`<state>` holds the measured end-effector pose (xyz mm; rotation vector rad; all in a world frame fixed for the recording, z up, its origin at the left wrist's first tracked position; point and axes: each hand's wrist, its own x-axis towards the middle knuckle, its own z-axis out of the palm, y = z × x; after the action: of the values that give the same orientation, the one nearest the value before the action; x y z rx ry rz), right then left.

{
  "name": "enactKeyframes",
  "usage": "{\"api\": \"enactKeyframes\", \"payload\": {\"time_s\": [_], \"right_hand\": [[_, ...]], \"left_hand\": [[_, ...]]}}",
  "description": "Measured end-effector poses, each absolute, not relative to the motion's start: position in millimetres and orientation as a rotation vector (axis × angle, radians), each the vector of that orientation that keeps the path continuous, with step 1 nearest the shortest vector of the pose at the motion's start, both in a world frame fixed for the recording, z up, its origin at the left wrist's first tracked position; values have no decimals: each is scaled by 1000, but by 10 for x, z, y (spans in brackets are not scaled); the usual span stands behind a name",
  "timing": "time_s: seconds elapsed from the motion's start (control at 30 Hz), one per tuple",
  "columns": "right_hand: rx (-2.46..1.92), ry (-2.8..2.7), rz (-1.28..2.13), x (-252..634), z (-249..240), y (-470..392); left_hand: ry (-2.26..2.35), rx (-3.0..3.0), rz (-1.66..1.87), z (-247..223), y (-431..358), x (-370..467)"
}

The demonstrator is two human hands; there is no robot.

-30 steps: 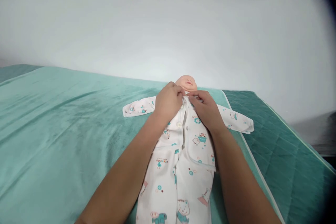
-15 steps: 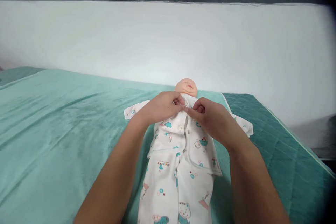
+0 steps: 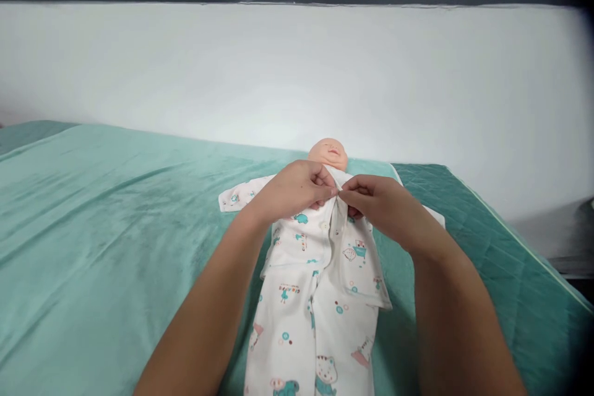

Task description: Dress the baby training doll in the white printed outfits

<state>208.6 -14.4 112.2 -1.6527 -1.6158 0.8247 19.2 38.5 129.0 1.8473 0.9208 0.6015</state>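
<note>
A baby doll (image 3: 327, 152) lies on its back in a white printed jacket (image 3: 304, 238) and matching trousers (image 3: 288, 334). Both hands meet at the upper front of the jacket, just below the doll's neck. My left hand (image 3: 306, 189) pinches one front edge, thumb and fingers together. Its fingertips nearly touch those of my right hand (image 3: 374, 198), which is closed on the other front edge. Below them the jacket front hangs apart, with a button (image 3: 323, 224) showing on the left panel. Whatever fastening lies between the fingertips is hidden.
A light green blanket (image 3: 116, 229) covers the bed, with a darker quilted cover (image 3: 492, 260) at the right. A white wall (image 3: 278, 74) stands behind the doll's head, below a dark band. The doll's sleeves spread out to both sides.
Both hands have shifted slightly right, pulling the jacket's front edges with them. The right panel is now lifted and folded more, and my right hand's fingers have curled under it.
</note>
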Motion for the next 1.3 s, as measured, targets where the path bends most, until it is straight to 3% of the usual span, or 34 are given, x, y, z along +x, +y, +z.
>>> {"api": "enactKeyframes", "payload": {"time_s": [0.3, 1.3], "right_hand": [[-1429, -1475, 1122, 2142, 1059, -102], [-1347, -1522, 1044, 2056, 1044, -97]], "left_hand": [[735, 1649, 551, 1231, 523, 119], [776, 1629, 589, 1225, 496, 164]]}}
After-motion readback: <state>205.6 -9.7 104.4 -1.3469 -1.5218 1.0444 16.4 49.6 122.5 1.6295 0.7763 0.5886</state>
